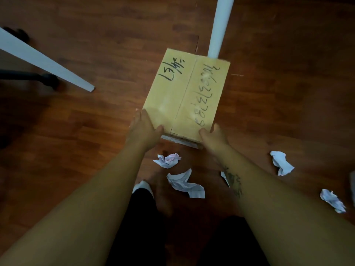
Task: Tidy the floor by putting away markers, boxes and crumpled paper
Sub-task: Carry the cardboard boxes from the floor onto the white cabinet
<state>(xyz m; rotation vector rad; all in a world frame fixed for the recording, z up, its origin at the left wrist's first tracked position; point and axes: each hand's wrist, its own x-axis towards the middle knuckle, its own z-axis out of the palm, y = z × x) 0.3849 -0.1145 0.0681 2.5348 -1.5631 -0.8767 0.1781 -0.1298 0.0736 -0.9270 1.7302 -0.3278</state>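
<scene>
Arms [92, 198]: stretched toward box [188, 93].
Left hand [143, 129]: grips its near-left corner.
Right hand [213, 136]: grips near-right corner.
Box: far end beside table leg [219, 25].
Paper [167, 160]: crumpled, on floor [96, 131] under arms.

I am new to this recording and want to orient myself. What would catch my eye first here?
A tan cardboard box with black handwriting fills the centre, held at its near corners by the left hand and right hand. Pieces of crumpled paper lie scattered on the wooden floor nearer the person.
</scene>
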